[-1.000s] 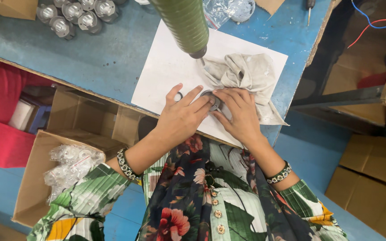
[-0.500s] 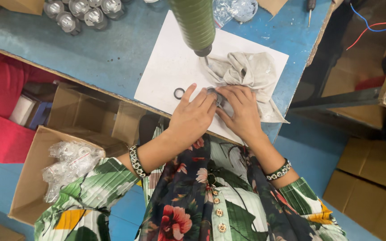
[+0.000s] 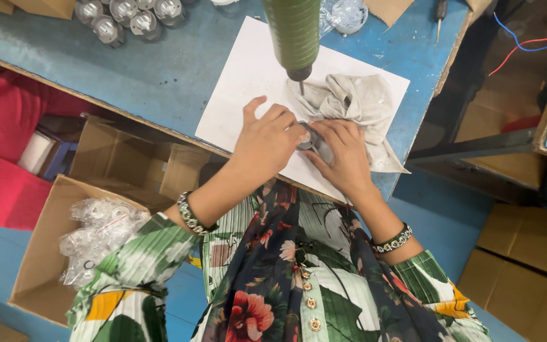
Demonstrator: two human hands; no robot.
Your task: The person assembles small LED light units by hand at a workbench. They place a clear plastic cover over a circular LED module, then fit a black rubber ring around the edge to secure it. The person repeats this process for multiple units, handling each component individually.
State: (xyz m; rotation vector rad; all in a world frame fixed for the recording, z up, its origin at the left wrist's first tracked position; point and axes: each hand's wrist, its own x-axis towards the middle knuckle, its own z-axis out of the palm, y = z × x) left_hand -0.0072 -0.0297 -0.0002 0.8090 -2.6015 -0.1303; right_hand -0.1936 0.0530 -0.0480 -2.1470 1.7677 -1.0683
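Note:
My left hand (image 3: pixel 267 136) and my right hand (image 3: pixel 343 155) meet over a white sheet (image 3: pixel 242 76) on the blue table (image 3: pixel 128 76). Between their fingertips they pinch a small metal part (image 3: pixel 308 140), mostly hidden by the fingers. A crumpled grey cloth (image 3: pixel 359 98) lies on the sheet just beyond my right hand. A green powered screwdriver (image 3: pixel 292 31) hangs bit-down above the sheet, its tip just beyond my fingers and not touching them.
Several round metal parts (image 3: pixel 128 19) stand at the table's far left. A clear plastic bag (image 3: pixel 346 12) and a small hand screwdriver (image 3: pixel 440 9) lie at the far edge. An open cardboard box (image 3: pixel 36 259) of bagged clear parts (image 3: pixel 96 231) sits below left. More boxes (image 3: pixel 527 259) stand at right.
My left hand has slid toward the right hand and now covers the spot where a small dark ring lay on the sheet. Both hands have closed tighter on the metal part.

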